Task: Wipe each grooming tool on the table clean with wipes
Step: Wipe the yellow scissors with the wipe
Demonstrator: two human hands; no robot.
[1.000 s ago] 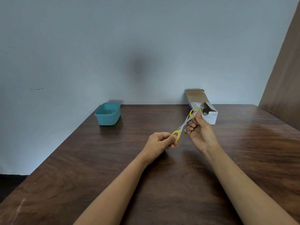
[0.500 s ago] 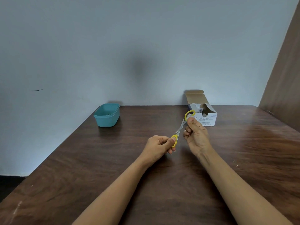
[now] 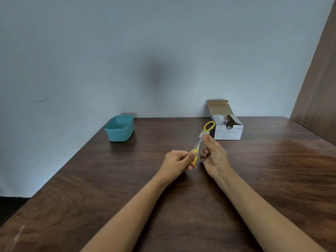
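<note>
Small scissors [image 3: 198, 142] with yellow handles are held in the air above the middle of the table. My left hand [image 3: 177, 163] pinches the lower yellow handle. My right hand [image 3: 213, 155] presses a small white wipe [image 3: 202, 134] with thumb and fingers against the metal just below the upper yellow loop [image 3: 209, 126]. The scissors slant up to the right. Most of the wipe is hidden by my thumb.
An open white box of alcohol swabs [image 3: 228, 132] stands at the back right of the dark wooden table [image 3: 272, 170]. A teal plastic tub [image 3: 120, 129] sits at the back left near the wall. A brown panel [image 3: 320, 88] rises on the right.
Both hands with the scissors have dropped slightly and drawn nearer to me. My right hand with the wipe has slid along the metal between the two handles.
</note>
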